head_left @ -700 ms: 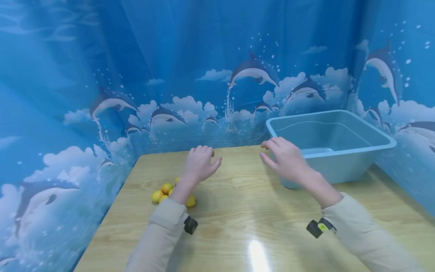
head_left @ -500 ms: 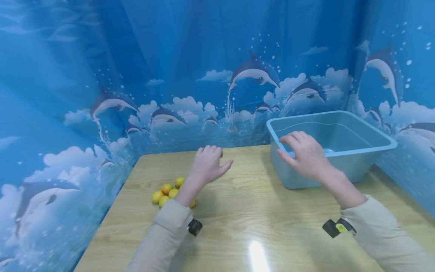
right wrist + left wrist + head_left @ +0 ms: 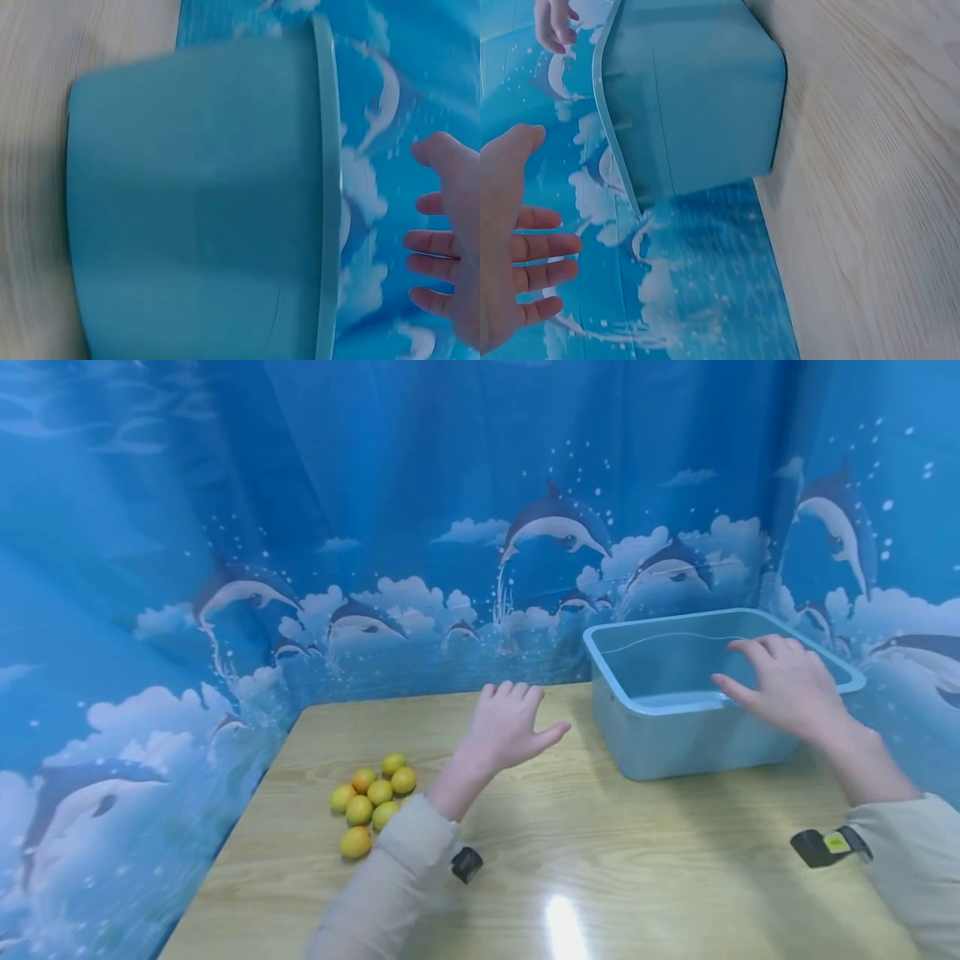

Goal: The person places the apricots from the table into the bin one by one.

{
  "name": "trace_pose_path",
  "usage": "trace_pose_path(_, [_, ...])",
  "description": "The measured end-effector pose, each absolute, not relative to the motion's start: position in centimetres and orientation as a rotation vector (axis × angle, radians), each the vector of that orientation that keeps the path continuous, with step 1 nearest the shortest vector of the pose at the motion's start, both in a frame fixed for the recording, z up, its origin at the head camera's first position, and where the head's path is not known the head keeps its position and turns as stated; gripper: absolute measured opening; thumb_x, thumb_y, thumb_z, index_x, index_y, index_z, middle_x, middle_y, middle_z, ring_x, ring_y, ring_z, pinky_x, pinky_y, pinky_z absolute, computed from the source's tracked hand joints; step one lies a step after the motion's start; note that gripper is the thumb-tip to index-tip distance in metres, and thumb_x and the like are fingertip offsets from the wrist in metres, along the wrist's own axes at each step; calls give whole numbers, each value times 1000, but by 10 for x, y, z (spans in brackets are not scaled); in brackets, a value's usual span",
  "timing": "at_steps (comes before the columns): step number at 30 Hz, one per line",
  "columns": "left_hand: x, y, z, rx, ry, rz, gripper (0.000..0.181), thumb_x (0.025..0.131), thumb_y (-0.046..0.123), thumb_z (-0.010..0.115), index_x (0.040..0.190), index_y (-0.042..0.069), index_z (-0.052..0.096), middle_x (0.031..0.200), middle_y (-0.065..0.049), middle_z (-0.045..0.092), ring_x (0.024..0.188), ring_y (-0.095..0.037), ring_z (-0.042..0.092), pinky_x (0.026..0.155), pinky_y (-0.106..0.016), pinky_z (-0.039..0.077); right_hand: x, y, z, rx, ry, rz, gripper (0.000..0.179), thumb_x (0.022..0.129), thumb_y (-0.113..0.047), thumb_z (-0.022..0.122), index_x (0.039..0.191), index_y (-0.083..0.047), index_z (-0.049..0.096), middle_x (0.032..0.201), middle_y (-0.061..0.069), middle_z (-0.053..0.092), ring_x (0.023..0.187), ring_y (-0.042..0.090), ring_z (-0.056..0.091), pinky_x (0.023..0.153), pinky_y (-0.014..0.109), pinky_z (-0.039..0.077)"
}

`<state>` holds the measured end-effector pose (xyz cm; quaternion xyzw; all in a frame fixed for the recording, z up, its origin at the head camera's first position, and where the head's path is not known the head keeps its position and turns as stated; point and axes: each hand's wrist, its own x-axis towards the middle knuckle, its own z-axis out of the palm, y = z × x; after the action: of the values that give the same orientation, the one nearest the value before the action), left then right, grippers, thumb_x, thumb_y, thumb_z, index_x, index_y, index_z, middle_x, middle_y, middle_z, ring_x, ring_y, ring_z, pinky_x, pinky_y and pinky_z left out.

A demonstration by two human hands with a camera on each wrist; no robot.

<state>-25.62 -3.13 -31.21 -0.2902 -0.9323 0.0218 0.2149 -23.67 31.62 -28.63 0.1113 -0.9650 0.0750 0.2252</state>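
Observation:
My left hand [image 3: 508,727] hovers above the table between the fruit and the basin, thumb spread and nothing in it. In the left wrist view its fingers [image 3: 547,246] are relaxed and apart. My right hand [image 3: 787,685] hangs over the near right rim of a light blue plastic basin [image 3: 690,743], also holding nothing. The right wrist view shows its thumb and fingers [image 3: 433,244] loosely extended beyond the basin's rim. Several small yellow-orange citrus fruits [image 3: 380,792] lie in a cluster on the left of the table, partly hidden by my left sleeve.
The wooden table [image 3: 585,860] ends at a back edge against a blue curtain [image 3: 420,527] printed with dolphins and clouds. The basin stands at the table's back right. A black camera [image 3: 467,864] is strapped to the left wrist, another camera [image 3: 817,847] to the right.
Both hands have moved to the right. My right hand has gone from the basin's left side to over its near right rim. More of the fruit shows now beside my left arm.

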Motion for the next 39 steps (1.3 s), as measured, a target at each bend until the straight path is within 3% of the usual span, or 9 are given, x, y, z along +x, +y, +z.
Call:
trace_pose_path(9, [-253,7,-305,-820,-2634,108,69,83,72,35,118,17,57,110,0,59,98,-18,50,82,-38,37,-247,374,-296,49,-2784,188,64,93,-43,48,125,12,40,115,39,37,102,56,34,79,65,30])
trace_pose_path(20, [-253,44,-306,-747,-2685,157,67,81,77,29,107,20,54,96,3,56,87,-16,48,72,-33,35,-250,422,-319,-161,-2836,201,62,93,-33,49,123,20,35,115,43,31,103,59,31,84,67,29])
trace_pose_path(30, [-258,67,-315,-708,-2722,174,71,81,78,25,111,21,54,101,5,56,90,-15,48,78,-35,36,-248,436,-320,-202,-2861,106,67,94,-40,47,123,19,36,116,44,31,105,61,30,88,69,26])
trace_pose_path(39, [-261,81,-318,-679,-2711,224,73,83,77,17,103,20,59,96,5,57,89,-15,48,79,-34,36,-253,439,-317,-246,-2905,75,76,94,-49,41,121,21,37,118,45,29,108,60,27,91,69,23])
